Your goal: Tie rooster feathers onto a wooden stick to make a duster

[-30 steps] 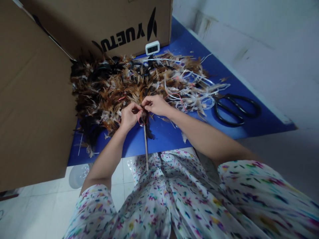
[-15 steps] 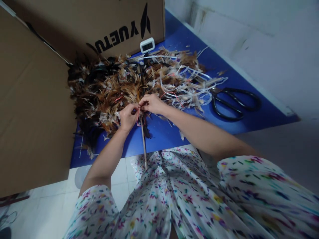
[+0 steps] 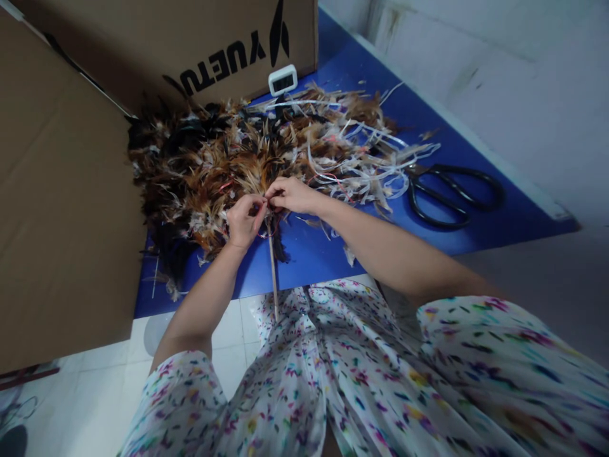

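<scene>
One stick: slim and pale brown, the stick (image 3: 273, 273) runs from beneath the hands, over the near edge of the table, down to the clothes; its far end meets the feathers.
Red cord: the cord (image 3: 267, 235) makes a thin loop at the stick's upper part, just below the fingers.
Left hand: the left hand (image 3: 242, 222) is on the left of the stick, thumb and forefinger pinched together; what lies between the tips is too small to tell.
Right hand: the right hand (image 3: 291, 195) comes in from the right, its fingertips drawn together beside the left ones, above the cord; their exact hold is hidden.
Feathers: brown, black and whitish feathers (image 3: 204, 184) spread in a thick heap left of, right of and beyond the hands.
Strips: clear-white strips (image 3: 380, 171) lie tangled over the heap's right side.
Scissors: black-handled scissors (image 3: 442, 198) lie right of the heap, pivot end by the strips.
Table: the blue table (image 3: 309, 260) bears all these.
Device: a small white device (image 3: 283, 80) with a dark screen stands at the far side.
Boxes: a lettered box (image 3: 143, 38) stands far; a cardboard panel (image 3: 61, 190) fills the left.
Clothes: patterned clothes (image 3: 295, 368), near.
Wall: pale, marked wall (image 3: 499, 95), right.
</scene>
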Tool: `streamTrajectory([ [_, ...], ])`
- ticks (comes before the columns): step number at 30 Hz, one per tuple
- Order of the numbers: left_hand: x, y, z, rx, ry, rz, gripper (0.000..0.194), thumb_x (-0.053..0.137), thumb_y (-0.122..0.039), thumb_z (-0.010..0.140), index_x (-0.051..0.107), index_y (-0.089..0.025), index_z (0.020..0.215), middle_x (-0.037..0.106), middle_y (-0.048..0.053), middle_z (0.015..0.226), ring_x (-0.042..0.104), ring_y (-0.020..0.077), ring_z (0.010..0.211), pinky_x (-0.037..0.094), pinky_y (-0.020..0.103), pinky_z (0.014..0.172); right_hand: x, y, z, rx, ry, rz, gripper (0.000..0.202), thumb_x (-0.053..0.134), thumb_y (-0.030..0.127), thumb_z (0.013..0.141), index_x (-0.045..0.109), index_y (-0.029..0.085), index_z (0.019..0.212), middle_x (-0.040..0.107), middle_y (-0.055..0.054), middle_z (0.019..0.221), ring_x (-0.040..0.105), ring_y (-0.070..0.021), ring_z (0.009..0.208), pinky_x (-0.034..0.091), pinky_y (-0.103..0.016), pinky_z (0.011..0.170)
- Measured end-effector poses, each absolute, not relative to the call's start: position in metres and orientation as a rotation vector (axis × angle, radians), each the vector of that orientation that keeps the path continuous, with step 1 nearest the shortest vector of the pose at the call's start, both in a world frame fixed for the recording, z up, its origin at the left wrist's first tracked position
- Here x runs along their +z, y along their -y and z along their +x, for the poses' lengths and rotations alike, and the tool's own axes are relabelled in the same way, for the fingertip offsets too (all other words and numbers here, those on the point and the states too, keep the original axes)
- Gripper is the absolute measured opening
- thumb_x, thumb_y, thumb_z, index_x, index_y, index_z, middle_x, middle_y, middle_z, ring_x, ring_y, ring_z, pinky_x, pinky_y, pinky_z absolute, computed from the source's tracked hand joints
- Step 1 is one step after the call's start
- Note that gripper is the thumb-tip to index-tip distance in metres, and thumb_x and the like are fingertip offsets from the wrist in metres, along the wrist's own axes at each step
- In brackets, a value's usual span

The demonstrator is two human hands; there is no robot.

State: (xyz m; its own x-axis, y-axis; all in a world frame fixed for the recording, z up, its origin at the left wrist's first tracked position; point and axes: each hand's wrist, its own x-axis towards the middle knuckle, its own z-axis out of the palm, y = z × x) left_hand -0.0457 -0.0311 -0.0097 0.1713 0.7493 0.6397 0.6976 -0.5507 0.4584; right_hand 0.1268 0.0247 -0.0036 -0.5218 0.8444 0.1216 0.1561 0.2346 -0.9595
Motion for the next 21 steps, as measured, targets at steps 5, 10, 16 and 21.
streamTrajectory([
  [5, -0.0098, 0.0308, -0.0459, 1.356, -1.440, 2.356, 0.012, 0.062, -0.030, 0.089, 0.066, -0.020, 0.085, 0.074, 0.004, 0.088, 0.069, 0.0146, 0.080, 0.054, 0.026, 0.072, -0.0039, -0.0241, 0.1263, 1.257, 1.862, -0.925, 0.012, 0.060, 0.002, 0.081, 0.065, 0.012, 0.077, 0.060, -0.002, 0.091, 0.060, -0.0076, 0.066, 0.054, -0.025, 0.067],
  [10, -0.0109, 0.0301, -0.0458, 1.331, -1.491, 2.359, 0.013, 0.062, -0.031, 0.089, 0.066, -0.020, 0.085, 0.074, 0.003, 0.086, 0.068, 0.0141, 0.078, 0.054, 0.025, 0.072, -0.0060, -0.0234, 0.1265, 1.079, 1.955, -0.951, 0.012, 0.058, 0.004, 0.082, 0.064, 0.013, 0.078, 0.059, -0.004, 0.092, 0.060, -0.0112, 0.077, 0.052, -0.028, 0.077],
  [16, -0.0128, 0.0293, -0.0480, 1.337, -1.494, 2.340, 0.013, 0.063, -0.032, 0.088, 0.068, -0.020, 0.085, 0.073, 0.002, 0.084, 0.067, 0.0144, 0.077, 0.053, 0.026, 0.073, -0.0066, -0.0234, 0.1277, 1.230, 1.894, -0.900, 0.013, 0.058, 0.002, 0.082, 0.062, 0.014, 0.078, 0.060, -0.003, 0.093, 0.058, -0.0056, 0.063, 0.053, -0.021, 0.061],
  [21, -0.0123, 0.0304, -0.0473, 1.392, -1.479, 2.116, 0.015, 0.070, -0.034, 0.084, 0.067, -0.020, 0.083, 0.072, 0.001, 0.080, 0.067, 0.0137, 0.072, 0.053, 0.026, 0.070, 0.0007, -0.0194, 0.1299, 1.199, 1.963, -0.951, 0.014, 0.056, 0.002, 0.083, 0.061, 0.012, 0.075, 0.057, -0.004, 0.095, 0.058, -0.0052, 0.063, 0.051, -0.021, 0.062],
])
